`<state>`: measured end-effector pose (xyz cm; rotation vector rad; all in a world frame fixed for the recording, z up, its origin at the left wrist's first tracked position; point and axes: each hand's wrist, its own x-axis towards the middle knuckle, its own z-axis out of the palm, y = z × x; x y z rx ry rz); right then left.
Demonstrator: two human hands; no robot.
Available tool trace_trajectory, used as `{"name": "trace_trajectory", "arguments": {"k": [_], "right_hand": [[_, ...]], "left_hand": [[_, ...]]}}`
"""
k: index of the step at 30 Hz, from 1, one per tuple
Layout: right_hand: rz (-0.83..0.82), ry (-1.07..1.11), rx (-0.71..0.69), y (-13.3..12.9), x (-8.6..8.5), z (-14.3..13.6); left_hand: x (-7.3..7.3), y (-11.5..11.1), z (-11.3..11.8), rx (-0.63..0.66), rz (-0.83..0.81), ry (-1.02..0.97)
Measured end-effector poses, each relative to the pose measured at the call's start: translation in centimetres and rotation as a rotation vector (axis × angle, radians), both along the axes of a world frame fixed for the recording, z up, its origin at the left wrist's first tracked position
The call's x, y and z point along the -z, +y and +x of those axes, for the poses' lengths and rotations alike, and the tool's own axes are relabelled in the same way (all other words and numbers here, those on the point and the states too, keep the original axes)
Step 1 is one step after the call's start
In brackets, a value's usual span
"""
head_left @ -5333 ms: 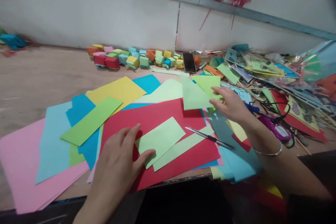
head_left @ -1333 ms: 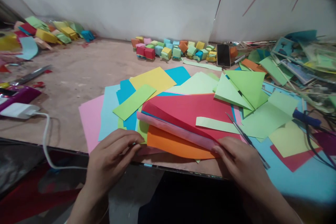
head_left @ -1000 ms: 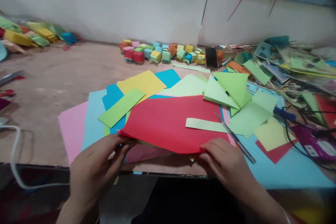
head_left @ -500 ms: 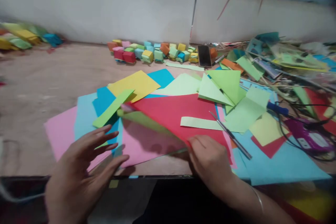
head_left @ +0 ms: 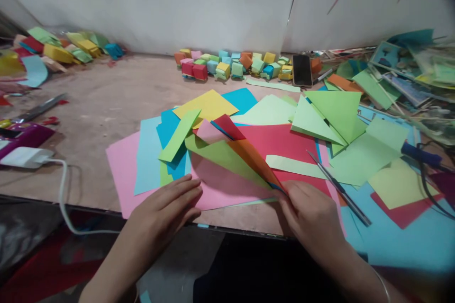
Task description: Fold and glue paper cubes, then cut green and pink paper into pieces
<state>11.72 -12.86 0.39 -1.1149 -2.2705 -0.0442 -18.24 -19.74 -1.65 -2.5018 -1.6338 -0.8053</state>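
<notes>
My right hand (head_left: 311, 213) pinches the near corner of several coloured paper sheets (head_left: 249, 158), fanned and lifted, with orange, green, blue and red edges showing. Beneath them lies a large pink sheet (head_left: 227, 187). My left hand (head_left: 165, 213) holds nothing; its fingers are stretched out at the left of the pink sheet, and I cannot tell whether they press on it. A red sheet (head_left: 291, 139) spreads behind my right hand, with a pale green strip (head_left: 302, 165) across it. A slim metal craft knife (head_left: 343, 191) rests just right of that hand.
Small folded paper cubes (head_left: 222, 71) and a phone (head_left: 302, 70) line the wall. A charger (head_left: 26, 157) with a white cable hangs over the front edge at left. Folded green papers (head_left: 320, 120) lie behind the knife. Scraps (head_left: 408, 80) pile up at far right.
The lifted sheets have fanned apart, showing orange and blue among them. My left hand has moved in toward the pink sheet, its fingers closer together. The view has turned left.
</notes>
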Motion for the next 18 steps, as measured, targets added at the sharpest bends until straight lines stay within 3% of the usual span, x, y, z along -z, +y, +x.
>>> {"name": "trace_trajectory", "arguments": {"k": [7,13,18], "right_hand": [[-0.019,0.001,-0.011,-0.1,0.2,-0.1],[0.079,-0.120,-0.093,-0.5,-0.1,-1.0],[0.110,-0.199,-0.079,-1.2,0.0,-2.6]], "left_hand": [[-1.0,0.9,0.7,0.041,0.021,0.072],[-2.0,2.2,2.9,-0.023,0.025,0.101],[-1.7,2.3,3.5,0.051,-0.031,0.114]]}}
